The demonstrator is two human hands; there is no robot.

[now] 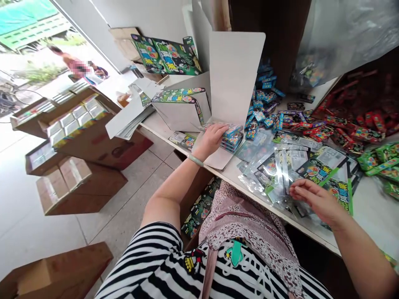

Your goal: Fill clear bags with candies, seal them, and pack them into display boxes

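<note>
My left hand (215,136) lies over a stack of small blue packs (232,139) in an open white carton (235,74), its fingers on the top layer. Whether it grips a pack cannot be made out. To the right, my right hand (308,195) is held over clear plastic bags (268,178) and black-green printed cards (321,166), thumb and fingers pressed together near a bag's edge. What is between those fingers is too small to tell.
Blue packs (264,99), red packs (352,128) and green packs (386,160) are piled at the back and right. A closed-looking white carton (177,112) stands left of the open one. Brown boxes (93,133) fill the floor at left; people (76,66) are outside.
</note>
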